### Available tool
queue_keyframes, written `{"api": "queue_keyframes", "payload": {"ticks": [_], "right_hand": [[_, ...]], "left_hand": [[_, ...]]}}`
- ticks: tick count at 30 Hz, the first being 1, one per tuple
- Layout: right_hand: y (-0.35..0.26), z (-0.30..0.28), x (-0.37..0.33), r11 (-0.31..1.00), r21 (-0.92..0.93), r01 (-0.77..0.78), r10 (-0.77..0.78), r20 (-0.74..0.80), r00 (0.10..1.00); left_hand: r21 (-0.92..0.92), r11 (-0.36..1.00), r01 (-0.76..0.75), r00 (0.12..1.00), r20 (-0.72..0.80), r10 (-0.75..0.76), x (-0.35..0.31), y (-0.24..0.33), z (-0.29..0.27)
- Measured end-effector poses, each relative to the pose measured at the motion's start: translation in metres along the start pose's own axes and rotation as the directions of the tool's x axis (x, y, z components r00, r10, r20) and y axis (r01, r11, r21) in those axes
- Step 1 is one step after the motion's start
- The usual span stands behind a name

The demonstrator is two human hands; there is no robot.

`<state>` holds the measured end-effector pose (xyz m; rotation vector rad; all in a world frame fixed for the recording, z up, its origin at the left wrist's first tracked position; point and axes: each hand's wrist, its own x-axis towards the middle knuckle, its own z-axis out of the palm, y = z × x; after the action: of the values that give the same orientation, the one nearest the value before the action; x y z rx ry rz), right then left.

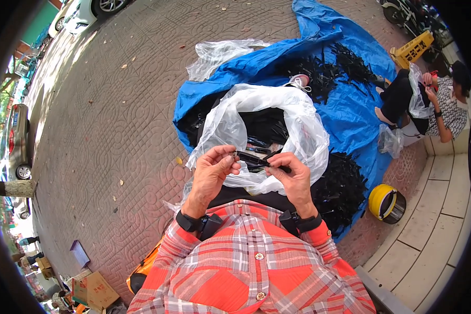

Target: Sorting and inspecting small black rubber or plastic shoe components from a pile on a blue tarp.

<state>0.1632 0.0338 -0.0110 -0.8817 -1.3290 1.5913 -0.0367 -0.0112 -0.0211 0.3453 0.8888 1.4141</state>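
Observation:
Both my hands are raised over the open mouth of a white plastic bag (310,123). Between them lies a slim black stick-like piece (252,158), its exact kind not clear. My left hand (209,171) pinches at its left end, where a small shiny bit shows at the fingertips. The fingers of my right hand (294,178) close round its other end, which sticks out past them. Inside the bag are many similar black pieces (265,124). A large heap of black pieces (343,186) sits beside the bag on a blue tarp (337,123).
Another black heap (319,70) lies on the tarp's far part. At the right a seated person (442,107) handles a clear bag (418,94). A yellow crate (412,48), a yellow-and-black bucket (387,204) and a tiled ledge (429,230) stand on that side. Cardboard (95,290) is at lower left.

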Motion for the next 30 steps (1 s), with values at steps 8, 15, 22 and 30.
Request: {"api": "queue_keyframes", "payload": {"ticks": [8, 15, 22, 30], "right_hand": [[0.002, 0.002, 0.003, 0.996, 0.077, -0.047, 0.046, 0.024, 0.999], [0.005, 0.009, 0.006, 0.998, 0.024, -0.066, 0.063, 0.109, 0.992], [-0.015, 0.003, 0.011, 0.858, -0.497, 0.128, 0.059, 0.342, 0.938], [-0.018, 0.011, 0.009, 0.890, -0.412, -0.194, 0.361, 0.378, 0.853]], "left_hand": [[0.060, 0.998, -0.020, 0.996, 0.087, 0.014, 0.000, -0.001, 0.001], [0.310, 0.950, -0.050, 0.981, 0.196, -0.012, -0.010, -0.003, 0.013], [0.400, 0.915, -0.059, 0.985, 0.171, -0.011, -0.018, 0.003, 0.008], [0.452, 0.891, -0.048, 0.979, 0.197, -0.047, -0.026, 0.005, 0.008]]}}
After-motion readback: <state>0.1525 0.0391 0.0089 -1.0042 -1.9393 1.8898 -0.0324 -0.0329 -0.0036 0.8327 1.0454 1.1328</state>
